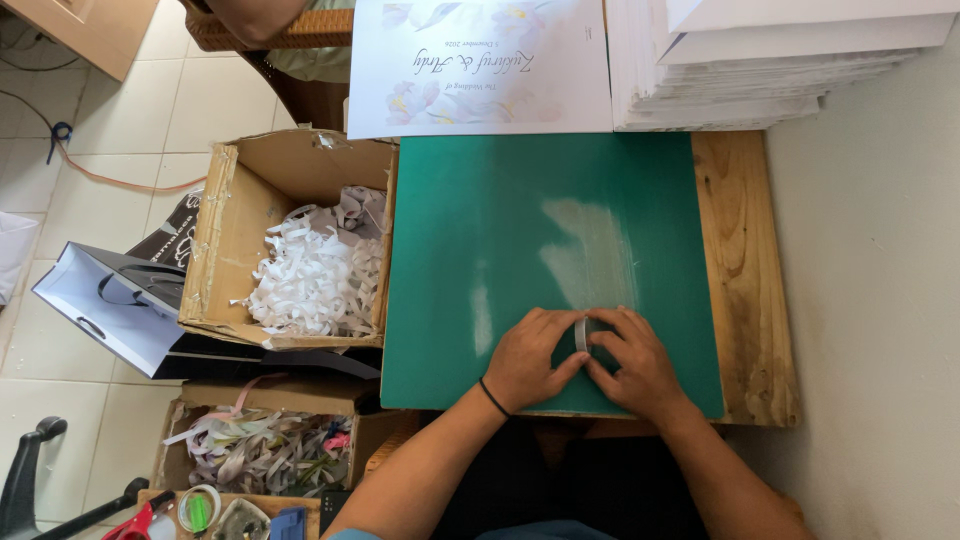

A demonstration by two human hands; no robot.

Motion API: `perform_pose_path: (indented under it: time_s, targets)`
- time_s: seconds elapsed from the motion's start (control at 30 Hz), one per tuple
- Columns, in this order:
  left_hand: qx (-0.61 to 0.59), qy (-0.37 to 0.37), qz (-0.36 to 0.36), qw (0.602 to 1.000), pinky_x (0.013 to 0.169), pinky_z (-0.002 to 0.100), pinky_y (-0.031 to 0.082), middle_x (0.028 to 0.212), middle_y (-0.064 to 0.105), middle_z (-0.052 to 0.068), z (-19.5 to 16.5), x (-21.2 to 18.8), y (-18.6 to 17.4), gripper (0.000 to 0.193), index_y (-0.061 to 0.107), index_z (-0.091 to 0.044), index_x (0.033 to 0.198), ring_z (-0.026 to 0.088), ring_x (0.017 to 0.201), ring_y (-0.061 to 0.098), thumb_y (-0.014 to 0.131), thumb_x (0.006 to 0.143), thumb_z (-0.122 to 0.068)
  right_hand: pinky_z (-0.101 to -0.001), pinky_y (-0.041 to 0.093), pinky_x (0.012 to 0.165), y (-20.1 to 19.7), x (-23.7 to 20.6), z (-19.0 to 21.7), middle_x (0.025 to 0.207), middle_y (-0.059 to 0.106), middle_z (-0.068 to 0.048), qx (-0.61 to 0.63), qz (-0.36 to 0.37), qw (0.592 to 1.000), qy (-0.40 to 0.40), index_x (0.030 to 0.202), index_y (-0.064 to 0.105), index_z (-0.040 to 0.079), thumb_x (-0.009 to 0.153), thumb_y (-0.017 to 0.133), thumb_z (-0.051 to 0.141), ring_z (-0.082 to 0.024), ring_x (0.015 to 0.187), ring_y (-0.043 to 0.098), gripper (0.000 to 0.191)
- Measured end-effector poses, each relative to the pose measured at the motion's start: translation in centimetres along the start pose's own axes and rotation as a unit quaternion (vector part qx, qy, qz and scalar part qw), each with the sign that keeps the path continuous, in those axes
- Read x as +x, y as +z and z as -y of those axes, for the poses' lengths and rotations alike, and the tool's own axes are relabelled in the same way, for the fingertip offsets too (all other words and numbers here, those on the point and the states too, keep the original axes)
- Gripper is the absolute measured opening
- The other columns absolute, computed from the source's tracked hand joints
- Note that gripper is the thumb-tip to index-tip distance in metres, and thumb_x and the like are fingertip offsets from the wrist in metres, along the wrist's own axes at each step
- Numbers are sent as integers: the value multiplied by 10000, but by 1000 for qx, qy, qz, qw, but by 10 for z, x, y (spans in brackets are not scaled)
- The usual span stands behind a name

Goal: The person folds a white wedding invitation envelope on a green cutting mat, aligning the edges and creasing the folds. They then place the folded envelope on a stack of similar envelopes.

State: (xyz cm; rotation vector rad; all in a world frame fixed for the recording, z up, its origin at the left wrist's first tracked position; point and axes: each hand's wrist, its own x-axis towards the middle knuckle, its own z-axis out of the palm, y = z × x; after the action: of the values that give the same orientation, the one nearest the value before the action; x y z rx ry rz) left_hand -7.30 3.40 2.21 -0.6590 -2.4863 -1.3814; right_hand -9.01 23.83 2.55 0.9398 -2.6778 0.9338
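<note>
Both my hands meet low on a green cutting mat (520, 230) that lies on a wooden table (745, 280). Between them stands a small roll of clear tape (581, 334), on edge. My left hand (530, 358), with a black band at the wrist, grips the roll from the left. My right hand (630, 362) pinches it from the right, fingertips on its rim. A pale worn patch (590, 255) shows on the mat just above my hands.
A white printed card with flowers (480, 65) lies at the mat's far edge, beside a tall stack of white sheets (760, 70). Left of the table stand a cardboard box of white paper strips (310, 270), a white paper bag (110, 305) and a box of ribbon scraps (260, 450).
</note>
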Motion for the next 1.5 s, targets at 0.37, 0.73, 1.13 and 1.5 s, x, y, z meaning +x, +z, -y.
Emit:
perform_pose_path:
  time_s: [0.37,0.73,1.13,1.5]
  targets:
    - [-1,3,-5,1000,959,392,565,1261,680,165,-3,0,-2,506,615,-15,1285,311,1151,660,785,865,-242,-513,464,1058,0,0,-1,1271,651,-152,2,3,1000,-5,955,694,38,743,810,163,-354,1189,617,272]
    - [-17,9,-9,1000,937,395,564,1246,698,146,-3,0,-3,478,619,-25,1295,307,1109,669,759,911,-272,-506,469,1069,0,-3,0,1259,655,-146,8,-2,1000,-4,958,687,47,777,808,186,-347,1190,623,258]
    - [-19,4,-1,1000,949,400,562,1245,693,164,-2,-1,-1,488,614,-5,1296,316,1137,666,753,900,-254,-500,468,1040,-3,-1,1,1282,635,-172,2,0,1000,-3,1045,686,14,781,789,171,-360,1194,607,323]
    - [-28,-12,-13,999,953,398,571,1222,697,170,-3,0,-2,438,635,-4,1276,320,1140,674,748,908,-213,-518,463,1067,-2,-2,1,1262,659,-147,0,0,1000,-8,1007,712,43,832,762,155,-347,1183,624,214]
